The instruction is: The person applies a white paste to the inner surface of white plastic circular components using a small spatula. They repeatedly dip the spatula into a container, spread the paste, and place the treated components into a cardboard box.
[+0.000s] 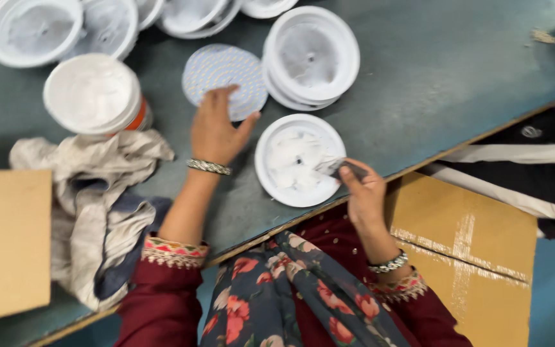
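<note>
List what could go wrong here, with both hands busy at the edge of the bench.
1. The white round housing sits close to the table edge; a push from the right hand, which holds a small dark tool on it, might tip it off.
2. The left hand reaches for the dotted disc beside the open paste tub; paste could smear it.

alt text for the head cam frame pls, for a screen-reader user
Seen from above, a person's left hand rests on a flat dotted disc on a green table, while the right hand holds a small grey tool over a shallow white round housing. More white housings, a white paste tub and crumpled rags lie around.
</note>
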